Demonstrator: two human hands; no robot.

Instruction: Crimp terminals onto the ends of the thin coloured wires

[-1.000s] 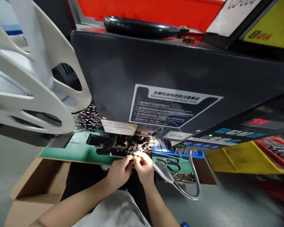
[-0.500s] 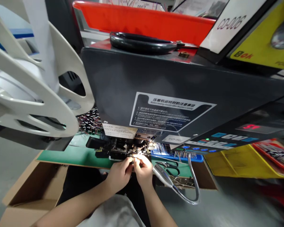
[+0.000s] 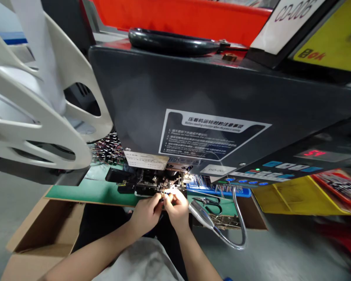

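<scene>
My left hand (image 3: 146, 212) is closed in a pinch, its thumb and forefinger just in front of the lit working part (image 3: 160, 183) of the crimping machine. Close against it, my right hand (image 3: 177, 207) pinches too, and the fingertips of both hands nearly meet. A thin wire (image 3: 163, 191) seems to run between the fingertips; it is tiny and mostly covered by the fingers. Above both hands stands the machine's dark grey housing (image 3: 134, 101). A bendable lamp (image 3: 201, 214) points at the fingertips from the right.
On the green table mat (image 3: 105, 193), black-handled snips (image 3: 213, 205) lie to the right. A blue tray (image 3: 242, 192) holds many wires. More wires (image 3: 107, 150) are heaped at left, behind a white reel (image 3: 46, 117). Open cardboard boxes (image 3: 46, 226) stand below the table edge.
The head view has shifted slightly, so the machine appears larger and higher. Both hands stay together at the same spot, with fingertips slightly rearranged.
</scene>
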